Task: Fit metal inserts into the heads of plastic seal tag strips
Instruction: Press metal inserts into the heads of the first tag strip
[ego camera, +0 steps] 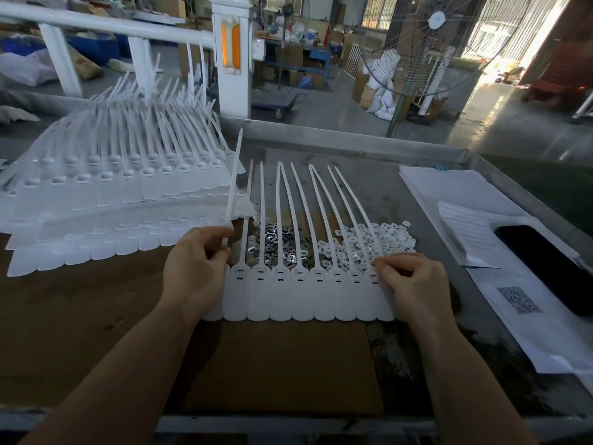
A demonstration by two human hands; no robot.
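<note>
From the head camera, a joined row of white tags (308, 293) lies flat on brown cardboard (276, 364) that covers part of the metal surface (369, 162). The tags' rounded flags point toward the person and their thin tails fan away over the surface. Each head shows a small slot with a dark opening just below it.

The left hand (195, 268) sits at the row's left end, its fingers (221, 232) curled round the leftmost tail (233, 178), which it holds lifted so that it slants up and away from the rest. The right hand (414, 281) rests on the row's right end, its fingers (390, 261) bent and pinched together at the head of the last tag; whether they hold an insert cannot be told.

Beyond the heads, under the tails, lies a heap of metal inserts (279, 239), and just to its right a heap of small white caps (375, 239). A few inserts lie among the caps.

To the left, a stack of more tag rows (106, 200) spreads in overlapping layers, with tails rising toward a white railing (106, 25). On the right lie sheets of paper (455, 191), one with a printed code, and a dark phone (552, 268) on top. A standing fan (430, 46) is behind the surface.
</note>
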